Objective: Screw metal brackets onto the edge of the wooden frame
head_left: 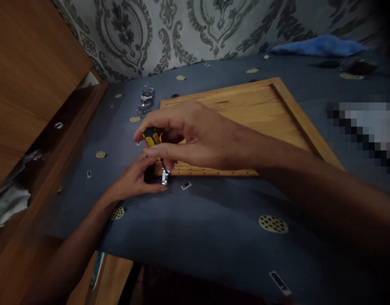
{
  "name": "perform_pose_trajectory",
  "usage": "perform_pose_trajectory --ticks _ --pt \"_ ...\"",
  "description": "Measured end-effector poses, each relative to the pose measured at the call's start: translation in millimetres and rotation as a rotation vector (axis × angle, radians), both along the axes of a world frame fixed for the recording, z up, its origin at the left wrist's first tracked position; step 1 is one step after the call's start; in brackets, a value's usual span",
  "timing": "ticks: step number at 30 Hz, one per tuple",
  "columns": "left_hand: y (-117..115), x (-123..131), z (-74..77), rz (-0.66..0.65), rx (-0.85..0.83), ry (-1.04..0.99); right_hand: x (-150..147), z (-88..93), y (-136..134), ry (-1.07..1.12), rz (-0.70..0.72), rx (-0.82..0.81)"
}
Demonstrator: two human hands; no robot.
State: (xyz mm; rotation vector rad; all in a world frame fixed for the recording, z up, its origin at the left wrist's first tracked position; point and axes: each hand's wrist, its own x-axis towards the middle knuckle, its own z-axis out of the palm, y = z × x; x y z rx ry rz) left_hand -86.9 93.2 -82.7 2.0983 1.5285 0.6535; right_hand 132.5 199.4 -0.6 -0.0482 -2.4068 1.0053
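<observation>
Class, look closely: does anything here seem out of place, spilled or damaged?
A crumpled, pale sheet lies at the picture's left edge, looking like litter. No spill or clear damage shows around the yellow-and-black screwdriver or wooden panel.

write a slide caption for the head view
Right hand holding a yellow-and-black screwdriver at a metal fitting by a wooden panel, left hand alongside.

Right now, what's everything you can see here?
Board: one, light brown, centre
Screwdriver: one, yellow-black, board's near-left corner
Metal piece: one, silver, below screwdriver
Metal parts: several, silver, by board's far-left corner
Sheet: one, blue-grey, under board
Cloth: one, blue, far right
Dark stuff: count unclear, black, near cloth
Crumpled item: one, pale, far left
Cabinet: one, brown, left
Backdrop: one, patterned grey, behind
Left hand: one, beside metal piece
Right hand: one, around screwdriver
</observation>
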Motion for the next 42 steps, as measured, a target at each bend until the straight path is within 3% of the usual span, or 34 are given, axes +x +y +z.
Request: perform_pose_trajectory --ticks 9,13,18,21,26,31,37,42 --pt "-0.5 -3.5 -4.4 -0.007 0.032 0.004 -5.2 -5.7 -4.6 0.048 -0.065 0.005" --pt "-1.5 -1.3 -3.7 -0.010 -0.033 -0.044 -10.8 -8.9 -14.1 0.067 -0.178 0.024" --pt "-3.6 1.2 -3.4 0.027 -0.098 -0.112 -17.8 -16.9 -26.2 0.169 -0.315 -0.079" --pt "-4.2 0.8 -3.7 0.022 -0.093 -0.133 -15.9 -15.5 -25.9 0.186 -0.282 -0.111" --pt "-1.5 0.3 -1.8 -0.016 -0.059 -0.100 -6.9 -1.5 -16.1 0.040 -0.057 -0.123" --pt "1.6 1.4 1.2 -0.036 0.012 -0.042 -4.1 6.9 -15.7 0.291 -0.293 -0.225" --pt "1.5 0.8 2.6 -0.040 -0.010 -0.036 -6.2 3.2 -14.9 0.128 -0.332 -0.138" --pt "0.7 0.3 1.8 -0.035 -0.036 -0.045 -9.8 -6.3 -11.2 0.123 -0.325 0.005"
